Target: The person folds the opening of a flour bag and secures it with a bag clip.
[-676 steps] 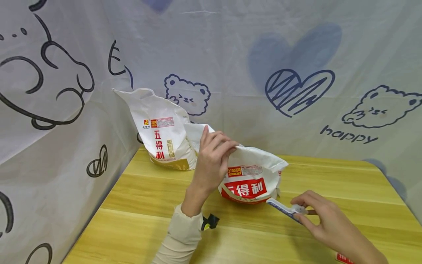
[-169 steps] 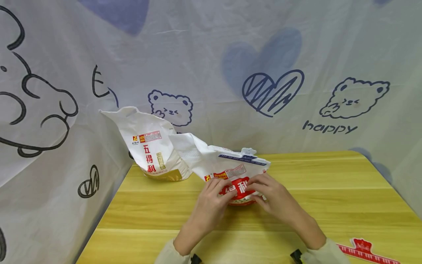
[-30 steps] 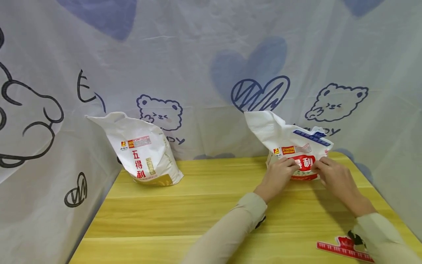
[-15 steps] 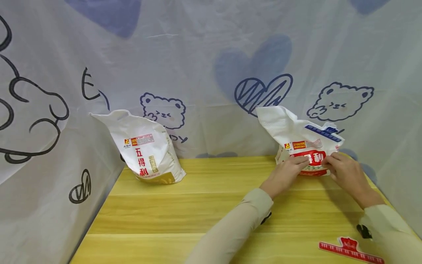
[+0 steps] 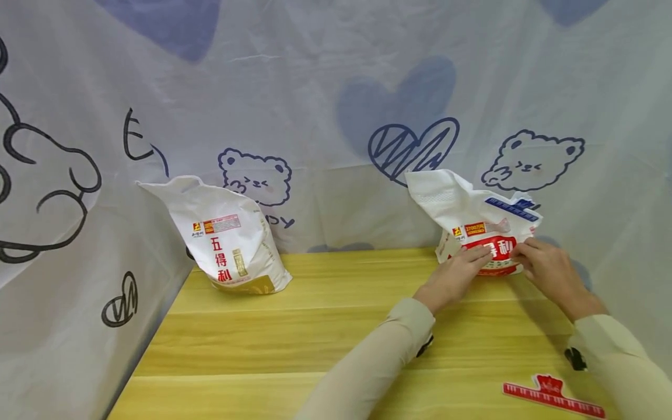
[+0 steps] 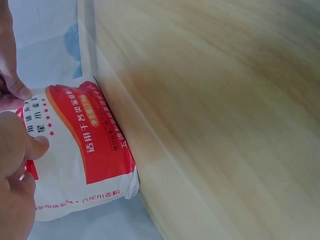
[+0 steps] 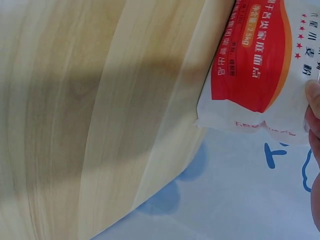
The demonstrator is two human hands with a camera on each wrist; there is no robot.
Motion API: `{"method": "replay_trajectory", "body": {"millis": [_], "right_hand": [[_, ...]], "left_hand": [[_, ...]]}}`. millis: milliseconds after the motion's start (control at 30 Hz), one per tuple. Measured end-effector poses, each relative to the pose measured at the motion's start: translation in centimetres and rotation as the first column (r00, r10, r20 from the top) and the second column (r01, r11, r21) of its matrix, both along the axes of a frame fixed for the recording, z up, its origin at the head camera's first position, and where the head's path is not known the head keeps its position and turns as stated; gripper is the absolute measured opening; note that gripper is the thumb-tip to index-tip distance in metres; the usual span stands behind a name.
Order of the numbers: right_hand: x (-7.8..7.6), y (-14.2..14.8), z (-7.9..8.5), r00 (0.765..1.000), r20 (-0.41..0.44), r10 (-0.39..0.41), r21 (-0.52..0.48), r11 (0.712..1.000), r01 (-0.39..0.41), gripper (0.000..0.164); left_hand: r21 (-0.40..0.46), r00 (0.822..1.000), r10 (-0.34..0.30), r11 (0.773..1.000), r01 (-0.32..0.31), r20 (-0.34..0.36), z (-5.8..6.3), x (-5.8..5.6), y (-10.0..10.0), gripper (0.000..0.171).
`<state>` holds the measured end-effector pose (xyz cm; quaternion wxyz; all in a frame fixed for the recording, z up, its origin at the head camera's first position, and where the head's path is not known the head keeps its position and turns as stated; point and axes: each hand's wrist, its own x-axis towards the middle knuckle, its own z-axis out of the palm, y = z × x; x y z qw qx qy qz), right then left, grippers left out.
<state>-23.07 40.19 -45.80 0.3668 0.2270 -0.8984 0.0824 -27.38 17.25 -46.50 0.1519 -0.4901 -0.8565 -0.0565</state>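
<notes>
At the back right of the table is a white and red flour bag (image 5: 496,248), its folded top slanting down to the right. A blue ruler-shaped clip (image 5: 511,209) is clamped across the right part of that top. My left hand (image 5: 455,275) pinches the bag's front at the left, my right hand (image 5: 551,269) at the right. In the left wrist view the thumb (image 6: 37,147) presses into the printed face. The right wrist view shows fingertips (image 7: 313,95) gripping the bag's side of the print.
A second white flour bag (image 5: 223,239) with gold trim stands at the back left, its top unclipped. A red clip with piano-key print (image 5: 553,396) lies at the front right of the wooden table (image 5: 252,344). Printed cloth (image 5: 325,105) hangs behind and at the sides.
The blue clip, earlier in my right hand, is now on the red flour bag. Both hands have carried that bag from beside the gold-trimmed one to the back right; over the last half second it barely moves.
</notes>
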Motion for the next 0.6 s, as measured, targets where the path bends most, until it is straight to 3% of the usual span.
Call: {"method": "replay_trajectory", "body": {"millis": [233,600], "right_hand": [[0.15,-0.09,0.09,1.0,0.009,-0.005,-0.004,1.0,0.005,0.027],[0.4,-0.99,-0.45,0.998,0.001,-0.069,-0.077,0.995,0.069,0.027]], "left_hand": [[-0.005,1.0,0.012,1.0,-0.012,-0.002,-0.32,0.24,0.1,0.064],[-0.033,0.999,0.026,0.999,-0.028,-0.043,-0.23,0.8,-0.6,0.055]]}}
